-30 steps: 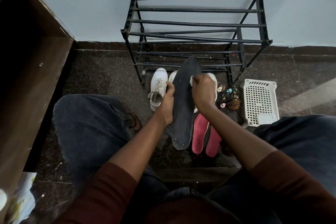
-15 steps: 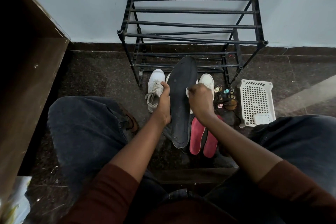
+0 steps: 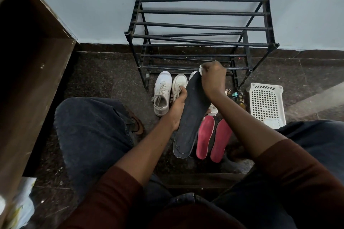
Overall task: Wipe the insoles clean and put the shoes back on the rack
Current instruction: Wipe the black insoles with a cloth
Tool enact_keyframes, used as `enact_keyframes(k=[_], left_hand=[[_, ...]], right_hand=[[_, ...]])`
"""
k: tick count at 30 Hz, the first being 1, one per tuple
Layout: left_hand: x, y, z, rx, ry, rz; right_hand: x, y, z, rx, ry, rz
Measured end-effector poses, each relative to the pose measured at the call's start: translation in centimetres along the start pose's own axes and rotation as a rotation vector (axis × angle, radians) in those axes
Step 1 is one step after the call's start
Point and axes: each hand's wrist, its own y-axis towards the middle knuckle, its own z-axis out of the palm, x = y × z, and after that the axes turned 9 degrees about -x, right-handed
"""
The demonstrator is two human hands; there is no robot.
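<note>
Dark red sleeves (image 3: 115,191) end well short of the left hand (image 3: 177,109) and right hand (image 3: 212,78). Dark blue denim jeans (image 3: 89,132) either side of the hands, pale seam stitching.

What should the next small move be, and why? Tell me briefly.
Probably draw the cloth back down the dark insole toward its heel. The right hand holds the cloth at the toe tip, with nowhere further to wipe that way, while the left hand holds the insole by its side edge.
</note>
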Motion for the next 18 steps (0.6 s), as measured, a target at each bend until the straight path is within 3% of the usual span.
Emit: enact_keyframes(k=[5, 12, 18], left_hand=[[0.3, 0.2, 0.1, -0.081, 0.069, 0.042], [0.3, 0.2, 0.0, -0.009, -0.011, 0.002], [0.1, 0.4, 0.5, -0.029, 0.018, 0.016]], right_hand=[[0.1, -1.5, 0.2, 0.121, -0.039, -0.277], [-1.9, 0.4, -1.0, -0.052, -0.106, -0.021], [-0.8, -0.3, -0.8, 0.006, -0.023, -0.134]])
